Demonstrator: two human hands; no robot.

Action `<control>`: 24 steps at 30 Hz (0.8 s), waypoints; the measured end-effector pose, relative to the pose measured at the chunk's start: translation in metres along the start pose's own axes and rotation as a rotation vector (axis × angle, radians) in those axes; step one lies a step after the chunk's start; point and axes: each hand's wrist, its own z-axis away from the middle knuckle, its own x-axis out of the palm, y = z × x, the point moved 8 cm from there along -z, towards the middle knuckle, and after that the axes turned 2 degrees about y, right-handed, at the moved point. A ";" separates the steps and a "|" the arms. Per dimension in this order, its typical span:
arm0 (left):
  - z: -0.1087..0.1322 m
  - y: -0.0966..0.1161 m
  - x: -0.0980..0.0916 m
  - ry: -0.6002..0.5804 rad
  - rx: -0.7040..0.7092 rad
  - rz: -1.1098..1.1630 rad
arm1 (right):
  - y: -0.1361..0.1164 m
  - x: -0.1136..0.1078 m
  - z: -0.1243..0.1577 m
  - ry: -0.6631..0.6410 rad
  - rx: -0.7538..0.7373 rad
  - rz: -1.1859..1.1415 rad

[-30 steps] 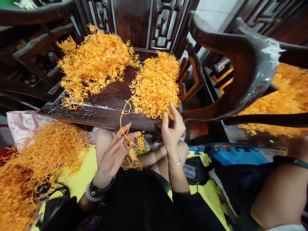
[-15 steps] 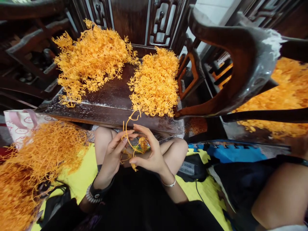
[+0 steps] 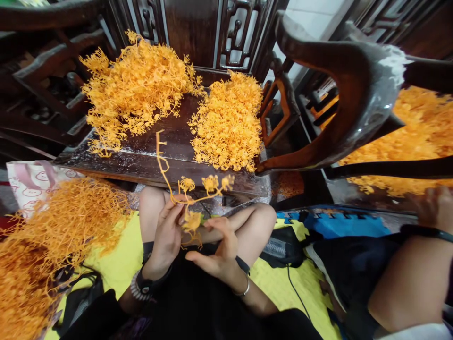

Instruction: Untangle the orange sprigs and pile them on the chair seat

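Observation:
My left hand pinches a branching orange stem with flower-like clusters, above my lap. Its bare end points up toward the seat's front edge, and clusters hang out to the right and below the fingers. Just right of it, my right hand is open, thumb and fingers apart, with nothing between them. On the dark wooden seat lie two piles: a loose, tangled heap of orange clusters at left and a tighter heap of clusters at right.
Thin bare orange stems are heaped at left beside a white patterned bag. A curved wooden armrest rises at right, with another orange pile beyond. A co-worker's arm is at lower right. Yellow mat covers the floor.
The stem has swung so its bare end points up and left, its clusters now showing at right. My right hand has opened and moved down from it. A co-worker's hand has appeared at right.

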 end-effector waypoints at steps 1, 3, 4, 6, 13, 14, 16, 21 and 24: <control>0.000 0.000 -0.001 0.002 0.018 0.004 | 0.003 0.004 -0.001 -0.041 0.071 -0.033; -0.001 -0.001 -0.002 0.003 0.047 0.026 | 0.011 0.013 -0.003 -0.133 0.218 -0.118; -0.001 -0.002 -0.003 0.002 0.059 0.020 | 0.015 0.018 -0.004 -0.183 0.286 -0.184; -0.001 -0.004 -0.006 0.007 0.087 -0.019 | 0.022 0.026 -0.004 -0.251 0.412 -0.356; 0.000 -0.005 -0.003 -0.105 0.155 -0.097 | 0.051 0.034 -0.008 -0.270 0.675 -0.442; 0.000 -0.007 0.000 -0.157 0.140 -0.093 | 0.050 0.035 -0.011 -0.300 0.645 -0.398; 0.001 -0.013 0.006 -0.249 0.080 -0.093 | 0.044 0.036 -0.016 -0.389 0.541 -0.300; -0.004 -0.029 -0.004 -0.209 -0.058 -0.136 | 0.029 0.042 -0.016 -0.625 0.344 -0.160; -0.007 -0.036 -0.010 -0.196 -0.075 -0.209 | 0.029 0.038 -0.017 -0.630 0.320 -0.106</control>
